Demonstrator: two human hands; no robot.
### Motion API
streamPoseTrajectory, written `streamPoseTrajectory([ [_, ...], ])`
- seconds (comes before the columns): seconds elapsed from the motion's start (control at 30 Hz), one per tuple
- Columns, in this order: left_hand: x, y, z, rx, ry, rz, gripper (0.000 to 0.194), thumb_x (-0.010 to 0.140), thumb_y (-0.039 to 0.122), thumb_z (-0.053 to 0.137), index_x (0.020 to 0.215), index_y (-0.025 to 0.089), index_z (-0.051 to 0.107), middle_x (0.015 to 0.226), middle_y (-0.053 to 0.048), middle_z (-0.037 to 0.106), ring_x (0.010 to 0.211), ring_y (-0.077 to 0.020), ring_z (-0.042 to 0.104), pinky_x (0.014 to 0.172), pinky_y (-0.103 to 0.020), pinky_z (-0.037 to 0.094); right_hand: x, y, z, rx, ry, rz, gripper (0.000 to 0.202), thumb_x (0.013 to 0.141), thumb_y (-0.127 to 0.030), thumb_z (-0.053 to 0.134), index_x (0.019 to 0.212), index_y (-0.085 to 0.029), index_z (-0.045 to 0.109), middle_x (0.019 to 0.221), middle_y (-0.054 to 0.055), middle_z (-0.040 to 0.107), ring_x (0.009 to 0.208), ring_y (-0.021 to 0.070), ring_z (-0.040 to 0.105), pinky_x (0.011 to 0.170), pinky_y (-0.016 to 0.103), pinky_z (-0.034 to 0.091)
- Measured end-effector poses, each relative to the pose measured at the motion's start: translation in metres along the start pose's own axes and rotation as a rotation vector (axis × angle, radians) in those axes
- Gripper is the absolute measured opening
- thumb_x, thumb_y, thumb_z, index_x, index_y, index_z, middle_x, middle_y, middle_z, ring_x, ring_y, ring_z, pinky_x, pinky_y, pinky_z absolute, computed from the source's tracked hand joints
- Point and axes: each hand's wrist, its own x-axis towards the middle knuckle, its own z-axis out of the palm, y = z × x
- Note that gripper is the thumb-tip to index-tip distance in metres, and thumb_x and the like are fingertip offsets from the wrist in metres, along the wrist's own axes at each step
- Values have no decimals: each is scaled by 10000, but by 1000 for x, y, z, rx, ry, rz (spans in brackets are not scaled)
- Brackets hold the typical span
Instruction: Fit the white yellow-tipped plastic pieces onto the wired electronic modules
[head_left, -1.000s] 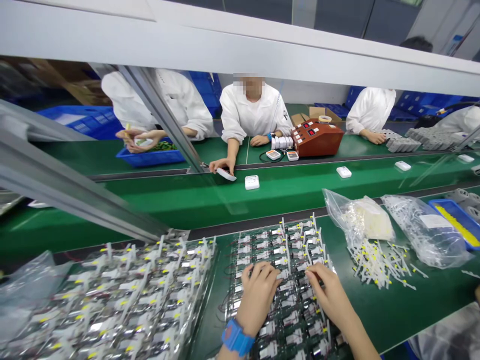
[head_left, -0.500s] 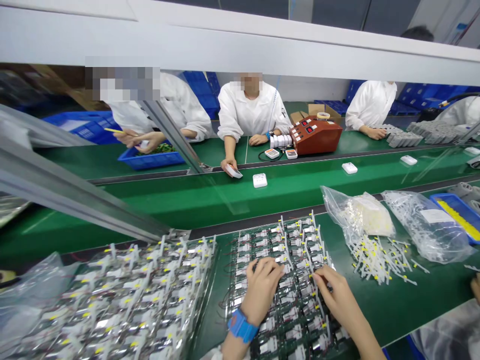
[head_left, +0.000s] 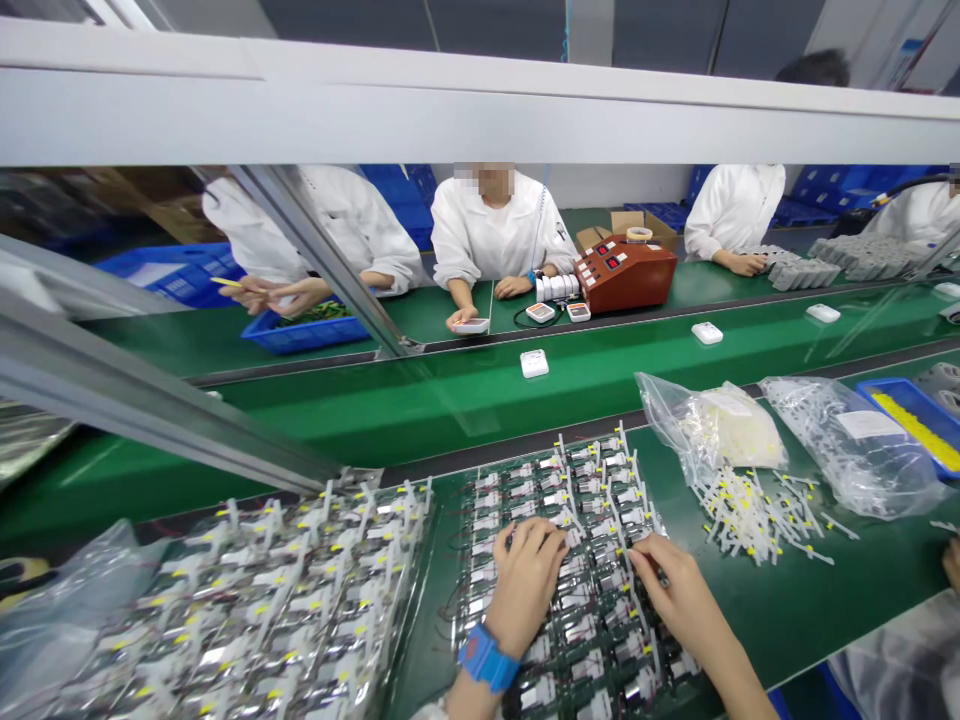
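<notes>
A clear tray [head_left: 469, 600] in front of me carries rows of small motor units with white fittings, thin wires and white tubes with yellow ends. My left hand [head_left: 527, 580], with a blue wristband, rests over the middle rows with its fingers curled down; the fingertips hide what they grip. On the tray's right side, my right hand [head_left: 670, 585] pinches at a white tube [head_left: 621, 535] between thumb and forefinger. Several loose white tubes [head_left: 750, 515] with yellow ends lie in a pile to the right.
A second filled tray [head_left: 262, 600] stands to the left, beside a plastic bag [head_left: 90, 600]. Clear bags [head_left: 855, 450] and a blue bin [head_left: 911, 430] sit at the right. Past a metal post [head_left: 322, 260], a green conveyor [head_left: 420, 390] carries white devices [head_left: 534, 363]; co-workers sit across it.
My hands have stayed at nearly the same spots on the tray. Across the conveyor, a co-worker's hand has drawn a white device back from the belt. Devices on the belt have shifted slightly right.
</notes>
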Motion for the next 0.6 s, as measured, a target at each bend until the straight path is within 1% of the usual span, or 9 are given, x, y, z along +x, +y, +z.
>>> streamPoseTrajectory([
  [0.17, 1, 0, 1, -23, -25, -4, 237, 938, 170, 506, 1135, 236, 620, 1034, -42, 668, 1039, -225, 538, 971, -456, 275, -2, 1, 0, 9, 12, -13, 249, 1015, -276, 397, 857, -208, 577, 790, 26, 620, 725, 173, 604, 674, 274, 466],
  [0.27, 1, -2, 4, -41, -51, -6, 224, 935, 183, 524, 1124, 240, 631, 1024, -33, 676, 1032, -225, 545, 951, -444, 290, -1, 1, 0, 9, 10, -11, 241, 1011, -267, 403, 856, -209, 579, 788, 25, 623, 721, 175, 607, 667, 274, 464],
  [0.4, 3, -8, 7, -51, -56, 29, 239, 927, 142, 523, 1095, 257, 646, 991, -24, 691, 1013, -220, 552, 942, -444, 290, -1, 2, -1, 1, 12, -18, 232, 1007, -256, 409, 843, -213, 567, 779, 20, 614, 708, 172, 601, 652, 269, 453],
  [0.53, 5, -12, 5, -26, -67, 97, 288, 922, 115, 508, 1113, 282, 644, 988, -22, 690, 1026, -217, 548, 966, -452, 282, -2, 4, 0, -2, 8, -14, 222, 1006, -243, 412, 837, -215, 554, 781, 20, 609, 710, 173, 597, 649, 268, 447],
  [0.6, 6, -12, 3, -12, -73, 105, 313, 914, 96, 508, 1122, 288, 642, 985, -19, 686, 1034, -219, 546, 976, -457, 278, -2, 5, 0, 0, -4, -10, 209, 1004, -236, 415, 846, -216, 550, 794, 21, 612, 722, 175, 597, 658, 270, 447],
])
